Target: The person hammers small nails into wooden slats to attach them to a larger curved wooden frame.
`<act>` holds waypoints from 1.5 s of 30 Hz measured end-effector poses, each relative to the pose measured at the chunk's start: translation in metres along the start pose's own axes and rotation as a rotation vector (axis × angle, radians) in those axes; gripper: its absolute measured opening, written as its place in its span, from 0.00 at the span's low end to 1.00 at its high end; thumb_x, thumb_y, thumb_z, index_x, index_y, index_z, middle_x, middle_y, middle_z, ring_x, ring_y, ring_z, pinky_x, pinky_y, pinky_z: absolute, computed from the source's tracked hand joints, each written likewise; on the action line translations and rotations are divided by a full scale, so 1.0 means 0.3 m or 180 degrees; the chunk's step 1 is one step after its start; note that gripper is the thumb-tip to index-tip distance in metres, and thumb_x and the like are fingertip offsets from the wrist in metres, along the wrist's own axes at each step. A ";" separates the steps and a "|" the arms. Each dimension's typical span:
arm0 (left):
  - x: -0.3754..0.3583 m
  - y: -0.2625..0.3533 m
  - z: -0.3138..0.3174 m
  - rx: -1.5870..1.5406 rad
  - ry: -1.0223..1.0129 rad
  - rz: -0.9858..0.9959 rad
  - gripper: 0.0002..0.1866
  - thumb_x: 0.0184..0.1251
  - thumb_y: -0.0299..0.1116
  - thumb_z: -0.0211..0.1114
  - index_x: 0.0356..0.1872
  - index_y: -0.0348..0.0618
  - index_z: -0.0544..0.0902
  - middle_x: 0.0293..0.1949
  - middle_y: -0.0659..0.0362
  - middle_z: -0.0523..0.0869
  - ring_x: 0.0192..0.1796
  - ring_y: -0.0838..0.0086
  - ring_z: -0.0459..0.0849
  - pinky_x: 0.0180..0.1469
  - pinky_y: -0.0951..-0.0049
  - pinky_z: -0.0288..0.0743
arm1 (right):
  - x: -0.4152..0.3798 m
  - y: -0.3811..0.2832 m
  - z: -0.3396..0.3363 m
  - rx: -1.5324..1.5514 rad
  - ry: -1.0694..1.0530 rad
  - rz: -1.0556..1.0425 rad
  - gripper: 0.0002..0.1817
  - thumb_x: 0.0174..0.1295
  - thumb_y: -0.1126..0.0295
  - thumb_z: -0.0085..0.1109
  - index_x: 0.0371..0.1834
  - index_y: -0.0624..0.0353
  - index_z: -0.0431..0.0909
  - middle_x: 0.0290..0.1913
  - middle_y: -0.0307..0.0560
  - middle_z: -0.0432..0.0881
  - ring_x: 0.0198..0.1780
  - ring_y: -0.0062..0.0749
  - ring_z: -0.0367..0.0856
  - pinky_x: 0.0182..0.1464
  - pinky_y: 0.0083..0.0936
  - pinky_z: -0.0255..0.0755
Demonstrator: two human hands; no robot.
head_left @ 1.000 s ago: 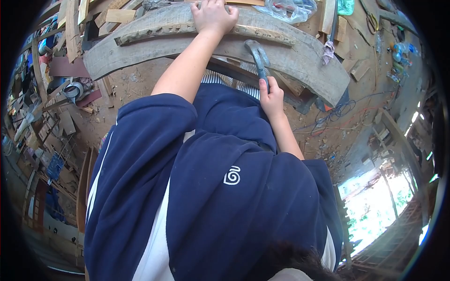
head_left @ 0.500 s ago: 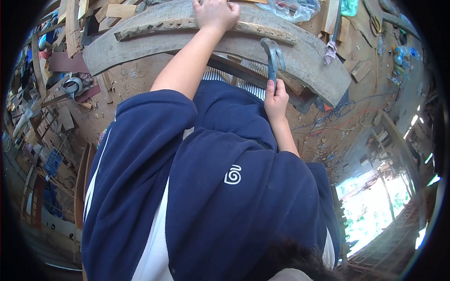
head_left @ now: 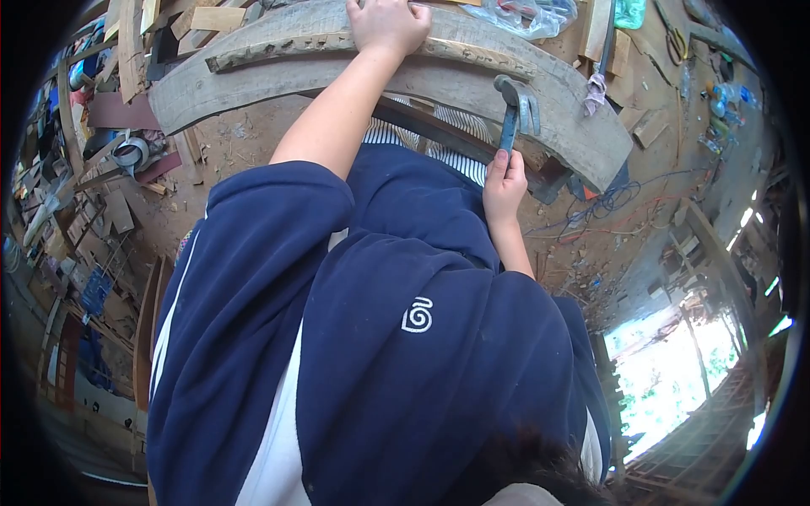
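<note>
My right hand [head_left: 504,190] is closed round the handle of a claw hammer [head_left: 516,105], whose metal head is raised over the right part of a curved grey wooden board [head_left: 287,83]. A narrow, rough wooden strip [head_left: 278,52] lies along that board. My left hand [head_left: 390,27] rests over the middle of the strip with its fingers curled. The top edge of the view cuts off the fingertips, so what they hold is hidden. Black-and-white striped fabric [head_left: 460,126] shows below the board.
Wood offcuts [head_left: 218,18] lie beyond the board at the left. A clear plastic bag [head_left: 531,17] is at the top, and pliers [head_left: 677,44] at the upper right. Cables [head_left: 603,207] trail over the dirt floor at right. A roll of tape [head_left: 129,156] sits at left.
My right hand has shifted a little to the right and down, and the hammer head has moved right with it. My left hand, the strip and the board stay put.
</note>
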State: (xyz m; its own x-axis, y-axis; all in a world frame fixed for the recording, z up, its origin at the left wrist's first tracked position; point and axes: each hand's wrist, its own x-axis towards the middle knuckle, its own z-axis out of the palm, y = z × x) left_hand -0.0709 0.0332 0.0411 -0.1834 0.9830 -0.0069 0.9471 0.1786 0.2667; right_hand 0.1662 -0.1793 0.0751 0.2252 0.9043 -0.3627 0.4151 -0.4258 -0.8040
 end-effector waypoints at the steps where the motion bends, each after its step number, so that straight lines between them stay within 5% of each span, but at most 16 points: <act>1: 0.002 0.003 0.000 -0.0053 -0.0045 -0.0009 0.18 0.60 0.46 0.58 0.37 0.43 0.86 0.45 0.51 0.88 0.56 0.60 0.80 0.66 0.56 0.61 | 0.003 0.006 -0.001 -0.0003 0.0012 -0.0002 0.16 0.76 0.60 0.52 0.39 0.63 0.75 0.20 0.40 0.71 0.23 0.21 0.66 0.28 0.24 0.66; 10: 0.000 0.001 0.003 0.0037 0.0052 0.0059 0.17 0.59 0.46 0.59 0.34 0.43 0.86 0.43 0.51 0.88 0.56 0.59 0.80 0.66 0.57 0.61 | -0.018 -0.006 -0.036 0.0286 0.0135 0.0174 0.16 0.77 0.61 0.51 0.36 0.62 0.74 0.20 0.35 0.71 0.22 0.16 0.67 0.25 0.20 0.63; 13: 0.000 0.003 0.006 -0.0044 0.0025 0.0043 0.17 0.59 0.46 0.59 0.34 0.43 0.86 0.43 0.51 0.88 0.56 0.59 0.80 0.66 0.57 0.61 | 0.000 -0.043 -0.053 0.0701 -0.0149 0.0760 0.10 0.76 0.64 0.52 0.49 0.60 0.71 0.21 0.32 0.72 0.22 0.13 0.66 0.24 0.17 0.60; 15: 0.003 -0.010 0.007 0.0029 0.0076 0.0067 0.17 0.59 0.46 0.59 0.34 0.44 0.86 0.43 0.52 0.88 0.56 0.59 0.79 0.66 0.57 0.61 | 0.009 -0.234 -0.122 0.1103 -0.0523 0.0924 0.30 0.72 0.75 0.54 0.73 0.52 0.52 0.28 0.35 0.74 0.21 0.14 0.68 0.23 0.15 0.65; 19: 0.000 0.002 0.004 -0.0028 -0.0011 0.0064 0.16 0.59 0.45 0.59 0.35 0.44 0.86 0.44 0.52 0.88 0.57 0.60 0.79 0.66 0.57 0.61 | 0.071 -0.335 -0.288 0.1708 -0.1236 0.1156 0.23 0.66 0.80 0.52 0.65 0.57 0.68 0.41 0.43 0.77 0.32 0.16 0.76 0.34 0.17 0.74; 20: 0.001 0.007 0.003 -0.0034 -0.0003 0.0066 0.16 0.59 0.45 0.59 0.35 0.44 0.86 0.44 0.52 0.88 0.57 0.60 0.79 0.66 0.57 0.61 | 0.090 -0.340 -0.333 0.1888 -0.1371 0.1163 0.17 0.66 0.73 0.55 0.58 0.61 0.74 0.44 0.44 0.77 0.37 0.20 0.79 0.41 0.20 0.75; 23: 0.000 0.002 0.003 -0.0013 0.0049 0.0027 0.16 0.59 0.45 0.60 0.36 0.44 0.87 0.45 0.52 0.88 0.57 0.60 0.79 0.67 0.57 0.61 | 0.135 -0.400 -0.406 0.2898 -0.1553 0.0914 0.26 0.67 0.55 0.61 0.57 0.66 0.71 0.48 0.48 0.78 0.40 0.26 0.80 0.47 0.24 0.75; 27: 0.004 0.002 0.006 -0.0058 0.0031 -0.0031 0.16 0.59 0.45 0.59 0.37 0.44 0.87 0.46 0.52 0.88 0.58 0.59 0.79 0.67 0.58 0.61 | 0.176 -0.418 -0.437 0.2829 -0.1241 0.0306 0.25 0.70 0.56 0.60 0.58 0.66 0.70 0.46 0.50 0.79 0.39 0.27 0.81 0.45 0.23 0.75; 30: 0.005 0.001 0.014 -0.0042 0.0027 -0.0042 0.16 0.59 0.44 0.59 0.37 0.44 0.87 0.46 0.52 0.88 0.58 0.59 0.79 0.68 0.58 0.61 | 0.245 -0.359 -0.459 0.1541 -0.0368 0.0485 0.12 0.72 0.68 0.57 0.52 0.63 0.75 0.37 0.46 0.81 0.35 0.25 0.81 0.42 0.21 0.75; 33: 0.005 0.001 0.009 -0.0128 0.0059 -0.0013 0.15 0.59 0.44 0.60 0.36 0.44 0.87 0.45 0.52 0.88 0.58 0.60 0.79 0.67 0.58 0.61 | 0.281 -0.366 -0.427 0.0727 0.0039 0.0586 0.10 0.72 0.67 0.57 0.50 0.60 0.75 0.37 0.46 0.80 0.37 0.26 0.81 0.44 0.21 0.74; 38: 0.001 0.004 0.017 -0.0187 0.0182 -0.0029 0.14 0.58 0.43 0.60 0.35 0.45 0.88 0.44 0.53 0.88 0.57 0.60 0.79 0.67 0.58 0.62 | 0.324 -0.389 -0.384 0.0796 0.0119 0.0108 0.06 0.68 0.73 0.57 0.44 0.62 0.78 0.40 0.44 0.79 0.40 0.27 0.79 0.56 0.26 0.68; 40: 0.003 0.001 0.018 -0.0097 0.0192 0.0014 0.14 0.58 0.43 0.60 0.35 0.45 0.88 0.43 0.53 0.88 0.56 0.60 0.79 0.66 0.58 0.62 | 0.340 -0.404 -0.357 -0.0932 0.0649 -0.0581 0.04 0.67 0.74 0.57 0.41 0.63 0.77 0.41 0.45 0.77 0.43 0.28 0.75 0.58 0.27 0.64; 41: -0.001 -0.003 0.018 -0.0101 0.0172 -0.0009 0.14 0.58 0.43 0.60 0.35 0.45 0.88 0.43 0.53 0.88 0.56 0.60 0.79 0.66 0.58 0.62 | 0.362 -0.397 -0.352 -0.0951 0.0626 -0.0573 0.04 0.67 0.74 0.57 0.41 0.63 0.77 0.41 0.45 0.77 0.43 0.28 0.75 0.58 0.27 0.64; 43: 0.000 -0.005 0.018 -0.0191 0.0229 0.0046 0.15 0.58 0.43 0.61 0.35 0.44 0.87 0.42 0.53 0.88 0.55 0.60 0.80 0.66 0.58 0.63 | 0.435 -0.370 -0.337 0.1198 0.0337 -0.0696 0.04 0.67 0.74 0.57 0.37 0.63 0.76 0.40 0.46 0.76 0.45 0.30 0.71 0.58 0.26 0.61; 45: -0.001 -0.001 0.020 -0.0165 0.0242 0.0068 0.15 0.58 0.43 0.60 0.34 0.44 0.87 0.41 0.53 0.88 0.54 0.60 0.81 0.65 0.58 0.63 | 0.473 -0.350 -0.307 0.1843 0.0635 -0.0795 0.10 0.68 0.72 0.56 0.28 0.63 0.74 0.31 0.45 0.74 0.37 0.30 0.72 0.49 0.26 0.65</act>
State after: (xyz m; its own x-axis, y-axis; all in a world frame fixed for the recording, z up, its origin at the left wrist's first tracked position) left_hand -0.0695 0.0331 0.0352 -0.1847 0.9802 0.0721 0.9365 0.1532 0.3155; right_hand 0.2356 -0.0090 0.1515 0.3657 0.9270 -0.0831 -0.0526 -0.0685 -0.9963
